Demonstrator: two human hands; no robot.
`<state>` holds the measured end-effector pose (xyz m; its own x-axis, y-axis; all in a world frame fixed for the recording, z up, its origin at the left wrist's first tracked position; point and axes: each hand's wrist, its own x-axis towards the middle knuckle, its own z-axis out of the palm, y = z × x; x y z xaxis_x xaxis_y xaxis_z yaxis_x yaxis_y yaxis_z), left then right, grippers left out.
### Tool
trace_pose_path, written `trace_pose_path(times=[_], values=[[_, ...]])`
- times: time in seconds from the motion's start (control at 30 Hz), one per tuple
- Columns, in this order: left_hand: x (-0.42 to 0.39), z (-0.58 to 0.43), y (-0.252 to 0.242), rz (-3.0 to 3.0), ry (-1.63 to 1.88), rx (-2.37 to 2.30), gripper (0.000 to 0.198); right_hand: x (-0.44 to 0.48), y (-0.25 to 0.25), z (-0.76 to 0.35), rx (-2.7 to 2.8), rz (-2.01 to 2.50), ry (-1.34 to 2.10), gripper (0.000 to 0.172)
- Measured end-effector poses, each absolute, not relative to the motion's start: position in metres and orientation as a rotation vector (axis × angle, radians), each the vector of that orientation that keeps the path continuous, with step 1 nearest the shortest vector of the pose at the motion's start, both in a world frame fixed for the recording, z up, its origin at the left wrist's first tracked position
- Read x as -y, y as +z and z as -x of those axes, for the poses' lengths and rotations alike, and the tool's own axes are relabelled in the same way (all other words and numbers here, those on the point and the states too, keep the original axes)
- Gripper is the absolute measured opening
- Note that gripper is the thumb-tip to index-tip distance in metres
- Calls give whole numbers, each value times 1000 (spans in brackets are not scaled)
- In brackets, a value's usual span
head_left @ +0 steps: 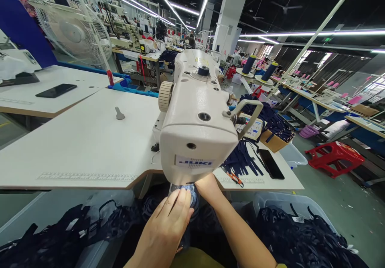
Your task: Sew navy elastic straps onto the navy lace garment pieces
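Note:
A white JUKI sewing machine (198, 131) stands before me, its head hiding the needle area. Under the head, a piece of blue fabric (194, 200) lies over the narrow front arm of the machine. My left hand (168, 224) is closed on this fabric, the fingers pressed together over it just in front of the head. Close by on the other side is my right hand (208, 187), beside the fabric. Its fingers are hidden behind the machine head, so their grip does not show.
Clear bins of navy garments stand at left (114, 198) and right (300, 204). On the white table (99, 140) lie a small grey metal piece (119, 113), navy strips (243, 160), orange-handled snips (236, 179) and a phone (271, 164). A red stool (335, 158) stands right.

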<state>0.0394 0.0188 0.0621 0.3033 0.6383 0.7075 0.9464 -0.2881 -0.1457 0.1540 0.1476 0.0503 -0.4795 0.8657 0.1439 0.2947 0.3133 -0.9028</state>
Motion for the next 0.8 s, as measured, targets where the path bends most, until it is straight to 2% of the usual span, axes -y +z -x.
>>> trace_pose_path(times=[0.3,0.8], values=[[-18,-42,62,2042,-700,1389,29,-148,52,-156,1955,995,1089,15],[-22,-42,66,2069,-707,1442,32,-153,47,-153,2039,1047,998,23]])
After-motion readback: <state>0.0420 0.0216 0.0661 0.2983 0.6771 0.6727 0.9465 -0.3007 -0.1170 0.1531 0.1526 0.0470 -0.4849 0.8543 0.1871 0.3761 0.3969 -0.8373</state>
